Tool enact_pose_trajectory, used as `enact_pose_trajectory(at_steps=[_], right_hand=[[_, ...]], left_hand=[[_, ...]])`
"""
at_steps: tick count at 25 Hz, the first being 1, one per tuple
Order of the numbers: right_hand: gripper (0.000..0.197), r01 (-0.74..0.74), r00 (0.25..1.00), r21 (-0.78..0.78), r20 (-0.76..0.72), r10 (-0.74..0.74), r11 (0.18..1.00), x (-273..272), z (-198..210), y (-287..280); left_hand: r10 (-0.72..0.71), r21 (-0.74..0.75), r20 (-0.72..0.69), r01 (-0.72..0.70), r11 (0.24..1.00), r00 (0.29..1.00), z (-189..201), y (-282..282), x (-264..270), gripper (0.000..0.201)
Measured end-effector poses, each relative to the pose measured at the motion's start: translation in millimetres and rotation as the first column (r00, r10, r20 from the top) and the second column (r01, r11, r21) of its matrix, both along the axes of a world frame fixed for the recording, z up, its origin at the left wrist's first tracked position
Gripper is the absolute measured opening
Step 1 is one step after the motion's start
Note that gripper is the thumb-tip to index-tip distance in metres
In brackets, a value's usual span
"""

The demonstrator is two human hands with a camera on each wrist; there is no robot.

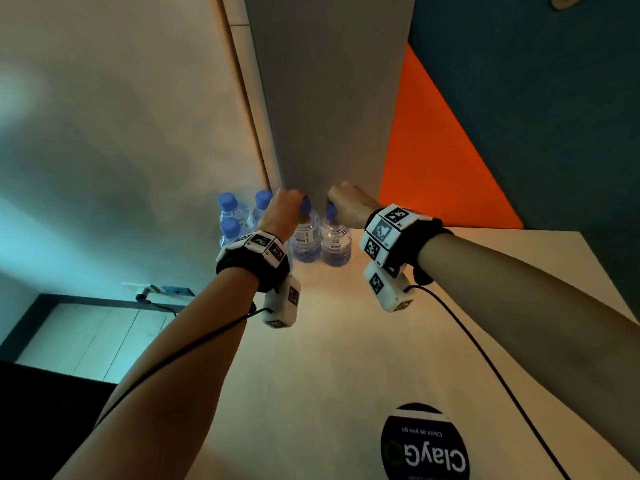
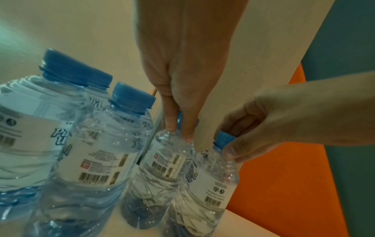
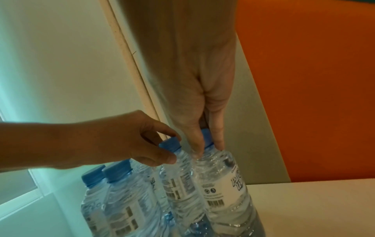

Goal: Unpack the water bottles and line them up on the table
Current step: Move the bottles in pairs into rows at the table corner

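Bottles crowd the table's point(image 1: 311, 358) far left corner; left hand point(image 1: 282, 207) and right hand point(image 1: 346, 202) each pinch a bottle's cap: left bottle point(image 1: 306, 237), right bottle point(image 1: 336, 244).

Five water bottles point(image 1: 306, 237) stand clustered on the table point(image 1: 311, 358), mid-frame against the wall point(image 1: 329, 98). Three sit left, two right, with a round sticker point(image 1: 424, 445) at lower right.

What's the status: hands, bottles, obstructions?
Left hand and right hand each grip a bottle's cap. Three bottles stand left. Nothing blocking.
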State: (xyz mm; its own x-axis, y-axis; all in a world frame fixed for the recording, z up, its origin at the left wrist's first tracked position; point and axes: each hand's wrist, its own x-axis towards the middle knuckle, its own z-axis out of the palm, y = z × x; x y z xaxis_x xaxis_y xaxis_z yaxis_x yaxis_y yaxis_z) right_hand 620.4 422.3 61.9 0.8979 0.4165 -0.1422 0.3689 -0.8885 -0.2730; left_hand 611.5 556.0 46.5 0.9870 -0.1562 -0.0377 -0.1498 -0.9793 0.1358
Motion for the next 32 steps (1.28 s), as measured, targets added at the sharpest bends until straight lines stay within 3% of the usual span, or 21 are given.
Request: enact_pose_trajectory(at_steps=[17,26,28,30,32], right_hand=[[0.028,-0.041,0.998,-0.043,0.051,0.043,0.998,36,-8,-1],[0.024,-0.031,0.999,0.017,0.016,0.031,0.999,37,-13,-5],[0.032,0.019,1.0,0.052,-0.018,-0.018,0.998,33,-14,-8],[0.055,0.041,0.996,0.073,-0.087,-0.035,0.996,24,-14,-13],[0.075,0.01,0.993,0.073,-0.119,-0.001,0.997,9,-10,-21]], left_hand=[[0.084,-0.072,0.006,-0.083,0.994,0.996,-9,-2,19,0.028],[0.085,-0.08,-0.001,-0.085,0.993,0.996,-8,-1,18,0.027],[0.106,-0.148,-0.03,-0.109,0.983,0.994,-6,1,15,0.041],[0.13,-0.2,-0.049,-0.137,0.97,0.99,-2,3,6,0.062],[0.132,-0.218,-0.02,-0.133,0.967,0.991,4,5,-7,0.058]])
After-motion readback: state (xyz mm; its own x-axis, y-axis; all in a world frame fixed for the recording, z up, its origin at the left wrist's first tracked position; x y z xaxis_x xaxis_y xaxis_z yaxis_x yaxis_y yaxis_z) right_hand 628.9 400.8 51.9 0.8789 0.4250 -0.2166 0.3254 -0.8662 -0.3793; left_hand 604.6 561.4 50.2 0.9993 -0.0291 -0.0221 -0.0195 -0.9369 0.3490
